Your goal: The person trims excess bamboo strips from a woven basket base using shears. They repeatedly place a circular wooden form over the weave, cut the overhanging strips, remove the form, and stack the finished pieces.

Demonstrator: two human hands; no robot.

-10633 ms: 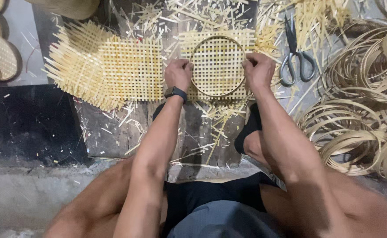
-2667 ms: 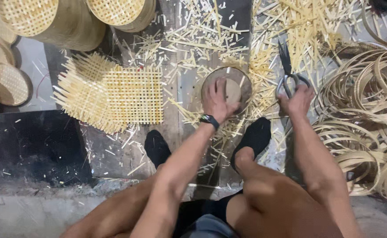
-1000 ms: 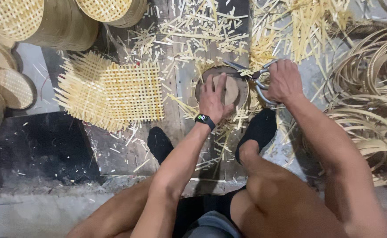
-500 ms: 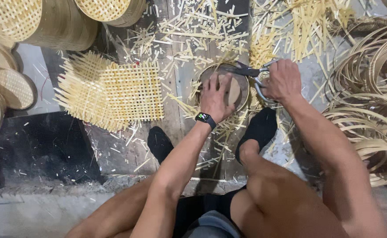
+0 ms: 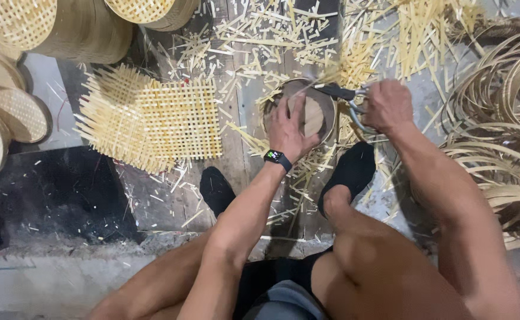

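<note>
Left hand: the left hand (image 5: 291, 127) lies flat, fingers spread, palm down on the round bamboo frame (image 5: 298, 112), pressing it to the floor; not curled around anything.
Right hand: the right hand (image 5: 386, 105) is closed around the handles of the scissors (image 5: 344, 96), just right of the left hand.
Scissors: blades point left from the right hand, across the upper right rim of the frame, tips near the left hand's fingertips; whether the blades are apart or together cannot be told.
Round frame: directly under the left hand, between the two hands, with loose strip ends sticking out around its rim.
Watch: a dark watch (image 5: 277, 158) sits on the left wrist, just below the hand.
Woven mat: a square woven mat (image 5: 156, 121) with frayed edges lies flat, well left of the left hand.
Offcuts: pale bamboo strips (image 5: 284, 41) are scattered over the floor beyond both hands.
Hoops: coiled bamboo hoops (image 5: 500, 106) are piled just right of the right hand.
Finished pieces: stacked round woven trays (image 5: 46, 26) sit far left, beyond the mat.
Feet: dark socks (image 5: 349, 172) rest below the hands, one on each side of the left forearm.
</note>
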